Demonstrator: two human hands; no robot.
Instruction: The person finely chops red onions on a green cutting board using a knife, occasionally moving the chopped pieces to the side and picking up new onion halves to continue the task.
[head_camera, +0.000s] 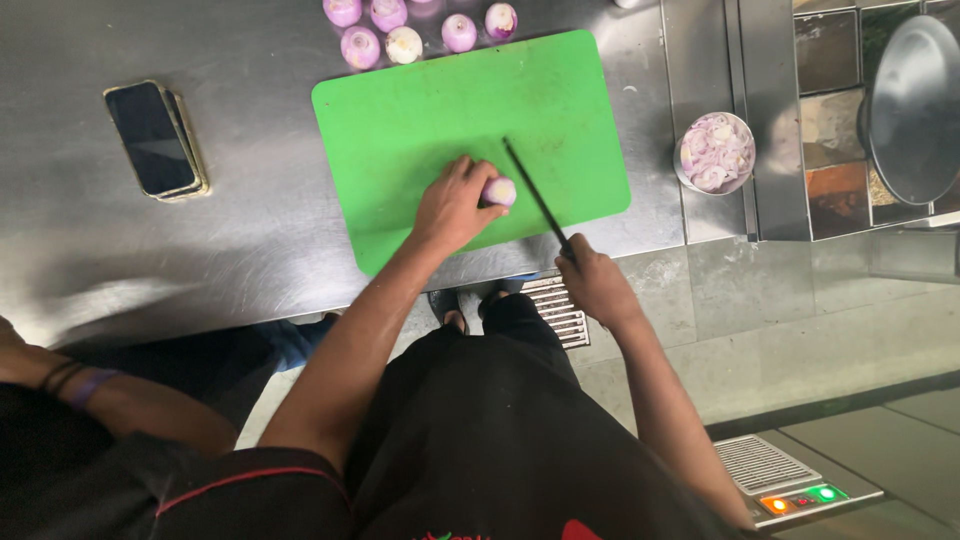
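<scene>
The person's right hand (597, 283) is gripping a knife (535, 196) while the left hand (452, 205) is clasping an onion (500, 190), sliced onion filling a bowl (716, 152), six peeled onions (404, 45) waiting.

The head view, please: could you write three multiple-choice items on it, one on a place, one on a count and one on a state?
1. Where is the phone?
A. on the steel counter, left of the board
B. on the green board
C. in the bowl

2. How many peeled onions show beyond the board's far edge?
A. two
B. seven
C. twelve

3. What state is the bowl in?
A. empty
B. upside down
C. filled with onion slices

Answers:
1 A, the phone lies on bare steel, clear of the board.
2 B, seven lie there, some cut off by the frame.
3 C, pale purple rings fill it.

The left hand steadies an onion; the right hand holds the knife.
</scene>
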